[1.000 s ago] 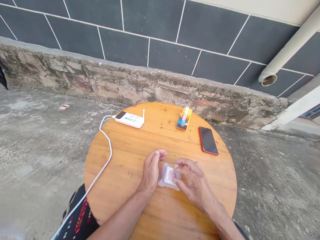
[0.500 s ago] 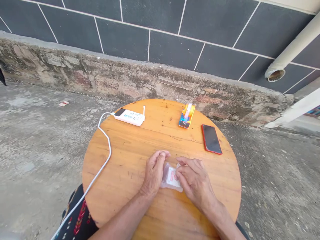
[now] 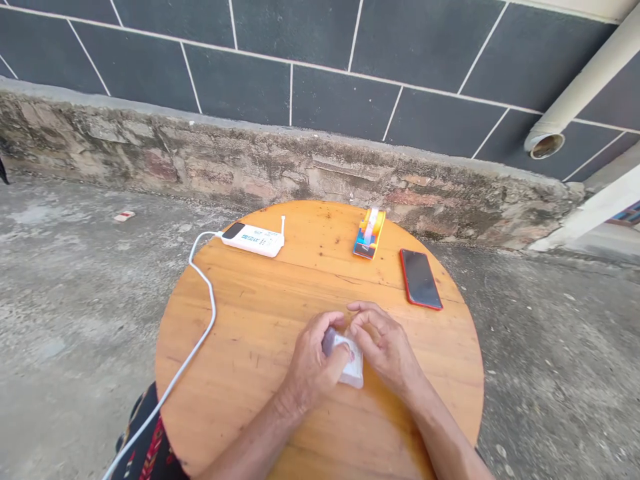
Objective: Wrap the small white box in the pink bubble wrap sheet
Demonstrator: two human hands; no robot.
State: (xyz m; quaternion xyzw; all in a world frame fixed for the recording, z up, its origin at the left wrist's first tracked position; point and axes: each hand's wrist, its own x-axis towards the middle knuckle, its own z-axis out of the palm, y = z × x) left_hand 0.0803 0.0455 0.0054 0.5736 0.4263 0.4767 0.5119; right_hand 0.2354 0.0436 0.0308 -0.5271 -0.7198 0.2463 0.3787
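A small white box with red print in a clear plastic bag (image 3: 354, 377) lies near the middle of the round table. My left hand (image 3: 317, 357) is closed on it, thumb across its printed face and fingers curled around the far left edge. At the upper right edge of the bag, my right hand (image 3: 383, 340) has thumb and index finger pinched together on the plastic. The curled fingers partly hide the bag's far edge.
On the wooden table (image 3: 240, 387), a white device (image 3: 255, 241) with a white cable (image 3: 213, 300) sits at the back left. A yellow and blue tape dispenser (image 3: 369, 233) stands at the back, and a red-edged phone (image 3: 421, 279) lies right. A stone-based wall (image 3: 260, 160) rises behind.
My left thumb has come down across the box's face, and the left fingers now wrap the bag. My right fingers have shifted to the bag's upper edge. The view has moved slightly.
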